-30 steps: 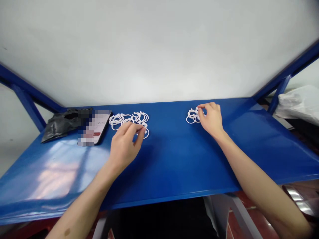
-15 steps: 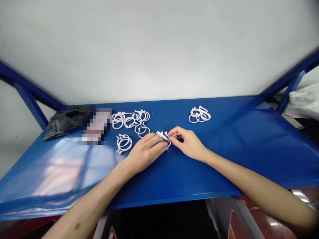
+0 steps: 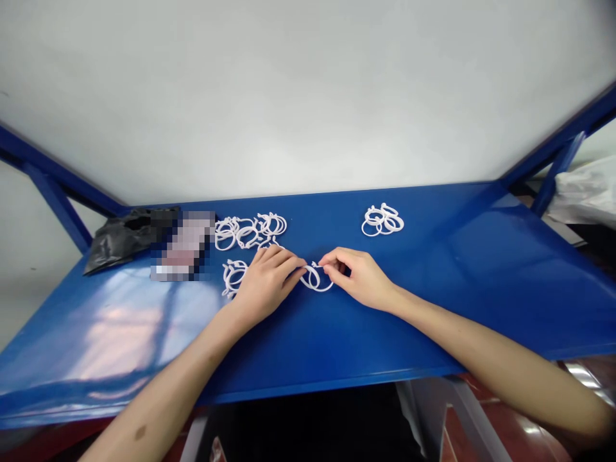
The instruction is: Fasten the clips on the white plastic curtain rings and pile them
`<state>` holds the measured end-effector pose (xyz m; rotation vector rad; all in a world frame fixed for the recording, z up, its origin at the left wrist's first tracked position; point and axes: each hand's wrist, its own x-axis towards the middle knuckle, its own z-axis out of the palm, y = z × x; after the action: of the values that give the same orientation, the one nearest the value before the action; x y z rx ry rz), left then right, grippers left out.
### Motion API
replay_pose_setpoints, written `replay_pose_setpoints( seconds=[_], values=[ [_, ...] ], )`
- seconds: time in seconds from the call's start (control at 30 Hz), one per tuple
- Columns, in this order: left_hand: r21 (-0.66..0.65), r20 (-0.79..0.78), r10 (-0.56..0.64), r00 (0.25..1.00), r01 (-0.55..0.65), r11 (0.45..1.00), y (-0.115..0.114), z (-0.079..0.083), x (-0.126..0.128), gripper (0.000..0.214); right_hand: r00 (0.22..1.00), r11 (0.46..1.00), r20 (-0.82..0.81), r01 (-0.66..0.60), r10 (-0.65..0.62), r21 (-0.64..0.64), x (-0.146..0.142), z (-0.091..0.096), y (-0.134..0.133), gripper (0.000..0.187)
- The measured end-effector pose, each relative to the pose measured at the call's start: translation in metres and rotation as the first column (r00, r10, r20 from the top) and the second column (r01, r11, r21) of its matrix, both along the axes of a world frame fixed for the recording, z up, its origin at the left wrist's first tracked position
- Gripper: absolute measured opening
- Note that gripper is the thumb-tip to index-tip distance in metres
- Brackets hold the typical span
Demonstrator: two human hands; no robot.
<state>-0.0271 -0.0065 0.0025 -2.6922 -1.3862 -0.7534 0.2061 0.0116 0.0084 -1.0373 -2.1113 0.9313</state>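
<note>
My left hand (image 3: pixel 272 276) pinches a white plastic ring (image 3: pixel 310 277) near the middle of the blue table. My right hand (image 3: pixel 357 276) has thumb and forefinger closed on the end of another white ring (image 3: pixel 323 290), which has a gap with small knobs at its ends. The two rings overlap between my hands. Just left of my left hand lies a small bunch of white rings (image 3: pixel 233 277), partly hidden by the hand. Behind it sits a larger heap of open white rings (image 3: pixel 248 232).
At the back right lies a small group of white rings (image 3: pixel 384 220). A black plastic bag (image 3: pixel 120 239) and a blurred-out flat object (image 3: pixel 185 244) rest at the left. The blue table (image 3: pixel 433 244) meets a pale back panel (image 3: pixel 308 102), with blue frame bars at both sides.
My left hand has shifted slightly left and back, away from my right fingers. The rings, bunched together edge-on before, now show as two spread loops between my hands.
</note>
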Motion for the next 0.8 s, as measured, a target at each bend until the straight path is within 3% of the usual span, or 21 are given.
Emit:
replay_pose_setpoints(
  seconds=[0.37, 0.53, 0.8],
  values=[
    [0.113, -0.104, 0.272, 0.957, -0.26, 0.959, 0.005, -0.005, -0.012, 0.021, 0.999, 0.998, 0.004, 0.031, -0.031, 0.059, 0.002, -0.004, 0.002, 0.013],
    [0.134, 0.046, 0.19, 0.981, -0.195, 0.972, -0.003, 0.004, -0.002, 0.024, 0.991, 0.992, -0.118, 0.075, -0.063, 0.103, 0.001, -0.003, -0.001, 0.011],
    [-0.11, 0.32, 0.093, 0.943, -0.06, 0.992, -0.02, 0.01, 0.017, 0.01, 0.982, 0.957, -0.177, -0.012, 0.066, 0.289, -0.001, -0.002, -0.009, 0.013]
  ],
)
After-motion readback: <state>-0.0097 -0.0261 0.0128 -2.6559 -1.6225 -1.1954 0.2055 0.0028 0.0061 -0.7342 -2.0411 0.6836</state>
